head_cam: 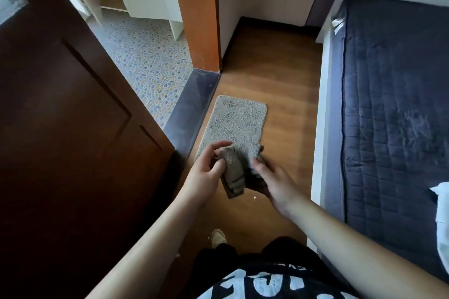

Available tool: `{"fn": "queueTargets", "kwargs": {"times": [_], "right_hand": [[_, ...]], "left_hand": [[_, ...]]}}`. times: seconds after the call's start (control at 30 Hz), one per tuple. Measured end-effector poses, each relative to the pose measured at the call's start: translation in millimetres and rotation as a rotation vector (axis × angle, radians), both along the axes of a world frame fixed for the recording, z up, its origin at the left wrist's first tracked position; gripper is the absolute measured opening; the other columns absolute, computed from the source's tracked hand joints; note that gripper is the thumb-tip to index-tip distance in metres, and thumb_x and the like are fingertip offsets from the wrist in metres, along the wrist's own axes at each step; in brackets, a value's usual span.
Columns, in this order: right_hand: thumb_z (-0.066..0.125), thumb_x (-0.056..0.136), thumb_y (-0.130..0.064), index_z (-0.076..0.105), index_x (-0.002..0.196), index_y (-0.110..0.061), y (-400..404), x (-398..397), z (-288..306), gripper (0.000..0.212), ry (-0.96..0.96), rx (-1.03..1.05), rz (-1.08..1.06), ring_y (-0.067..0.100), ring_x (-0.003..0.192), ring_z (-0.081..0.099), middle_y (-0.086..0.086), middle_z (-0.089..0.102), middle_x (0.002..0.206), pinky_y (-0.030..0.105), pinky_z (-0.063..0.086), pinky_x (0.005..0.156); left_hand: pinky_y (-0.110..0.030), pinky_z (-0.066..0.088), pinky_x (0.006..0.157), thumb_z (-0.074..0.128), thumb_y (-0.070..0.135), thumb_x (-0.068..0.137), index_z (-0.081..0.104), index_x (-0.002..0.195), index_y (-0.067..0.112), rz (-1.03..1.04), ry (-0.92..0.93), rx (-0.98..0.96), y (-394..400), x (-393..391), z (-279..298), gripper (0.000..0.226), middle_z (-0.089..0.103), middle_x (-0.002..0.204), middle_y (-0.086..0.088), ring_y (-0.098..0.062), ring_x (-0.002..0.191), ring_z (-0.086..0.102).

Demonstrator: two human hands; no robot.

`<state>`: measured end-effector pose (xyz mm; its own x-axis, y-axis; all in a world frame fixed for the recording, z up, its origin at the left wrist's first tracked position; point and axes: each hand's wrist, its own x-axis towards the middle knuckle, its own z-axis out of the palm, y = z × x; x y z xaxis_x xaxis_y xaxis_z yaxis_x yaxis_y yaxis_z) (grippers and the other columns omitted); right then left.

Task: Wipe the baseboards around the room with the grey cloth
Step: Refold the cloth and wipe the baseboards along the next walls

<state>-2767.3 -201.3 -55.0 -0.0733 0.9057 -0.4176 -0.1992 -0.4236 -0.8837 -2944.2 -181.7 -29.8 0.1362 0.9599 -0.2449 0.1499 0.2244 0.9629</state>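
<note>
1. The grey cloth (234,172) is a small, folded, brownish-grey rag with a nubby texture. It is bunched into uneven layers and held up in the air, in the near middle of the scene. The left hand (206,172) pinches its left edge with thumb and fingers; the right hand (274,184) grips its right side from beneath.
2. The baseboards (274,24) are a dark strip along the foot of the pale far wall, turning the corner and running nearer along the left wall.
</note>
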Motion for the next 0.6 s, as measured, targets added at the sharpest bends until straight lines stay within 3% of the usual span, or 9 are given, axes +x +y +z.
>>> {"fn": "queueTargets", "kwargs": {"times": [0.07, 0.13, 0.2, 0.27, 0.37, 0.43, 0.5, 0.6], "right_hand": [[0.071, 0.081, -0.042, 0.069, 0.104, -0.017, 18.7, 9.2, -0.5, 0.034, 0.065, -0.033, -0.082, 0.030, 0.092, 0.070, 0.014, 0.073, 0.096, 0.048, 0.054, 0.091], [0.071, 0.078, -0.042, 0.062, 0.111, -0.010, 35.9, 27.0, -0.7, 0.047, 0.173, -0.055, -0.112, 0.031, 0.090, 0.070, 0.016, 0.072, 0.096, 0.044, 0.056, 0.082], [0.079, 0.073, -0.047, 0.057, 0.119, -0.010, 53.4, 49.3, -3.0, 0.063, 0.208, -0.054, -0.072, 0.030, 0.097, 0.068, 0.017, 0.069, 0.103, 0.045, 0.055, 0.083], [0.084, 0.066, -0.053, 0.056, 0.126, -0.017, 71.9, 74.3, -11.0, 0.075, 0.155, -0.038, -0.023, 0.028, 0.110, 0.065, 0.010, 0.068, 0.116, 0.048, 0.052, 0.092], [0.087, 0.063, -0.050, 0.054, 0.131, -0.023, 101.4, 112.4, -16.6, 0.080, 0.129, -0.024, -0.011, 0.026, 0.119, 0.061, 0.006, 0.067, 0.125, 0.048, 0.046, 0.103], [0.090, 0.065, -0.034, 0.053, 0.131, -0.020, 121.6, 137.9, -14.8, 0.078, 0.093, 0.007, 0.014, 0.023, 0.116, 0.063, 0.006, 0.068, 0.120, 0.041, 0.049, 0.100], [0.082, 0.074, -0.012, 0.055, 0.126, -0.021, 143.4, 161.9, -14.8, 0.060, -0.010, 0.059, 0.017, 0.018, 0.109, 0.065, 0.003, 0.071, 0.113, 0.032, 0.051, 0.096], [0.063, 0.085, 0.012, 0.057, 0.120, -0.016, 174.0, 193.1, -14.1, 0.045, 0.034, 0.035, -0.023, 0.021, 0.101, 0.067, 0.009, 0.070, 0.107, 0.029, 0.056, 0.084]], "left_hand": [[-0.057, 0.057, 0.079, 0.043, 0.017, 0.081, 0.067, 0.106, 0.041, 0.054, -0.018, -0.073, 22.4, 4.8, 8.0, 0.042, 0.065, 0.102, -0.011, -0.029, 0.083, 0.062], [-0.065, 0.056, 0.065, 0.039, 0.014, 0.087, 0.067, 0.103, 0.031, 0.106, -0.077, -0.146, 43.3, 14.4, 13.4, 0.037, 0.060, 0.101, -0.013, -0.039, 0.075, 0.062], [-0.057, 0.057, 0.053, 0.032, 0.007, 0.097, 0.063, 0.104, 0.018, 0.138, -0.148, -0.230, 63.2, 30.8, 20.9, 0.033, 0.054, 0.096, -0.014, -0.035, 0.061, 0.063], [-0.048, 0.055, 0.045, 0.031, 0.007, 0.101, 0.061, 0.104, 0.013, 0.132, -0.192, -0.277, 85.6, 53.5, 28.6, 0.031, 0.052, 0.094, -0.014, -0.024, 0.053, 0.064], [-0.028, 0.048, 0.034, 0.041, 0.013, 0.104, 0.058, 0.108, 0.006, 0.118, -0.167, -0.276, 122.3, 90.8, 31.1, 0.019, 0.054, 0.089, -0.012, -0.011, 0.046, 0.062], [-0.022, 0.043, 0.032, 0.054, 0.010, 0.100, 0.052, 0.107, 0.008, 0.073, -0.176, -0.261, 146.7, 115.8, 27.9, 0.007, 0.056, 0.083, -0.012, -0.013, 0.043, 0.061], [-0.025, 0.047, 0.037, 0.063, 0.005, 0.095, 0.051, 0.107, 0.012, 0.005, -0.171, -0.251, 171.4, 136.3, 21.2, 0.019, 0.060, 0.086, -0.015, -0.021, 0.053, 0.066], [-0.031, 0.056, 0.051, 0.071, 0.004, 0.089, 0.059, 0.111, 0.022, -0.030, -0.108, -0.194, 204.8, 159.0, 16.5, 0.031, 0.063, 0.103, -0.014, -0.022, 0.076, 0.070]]}}
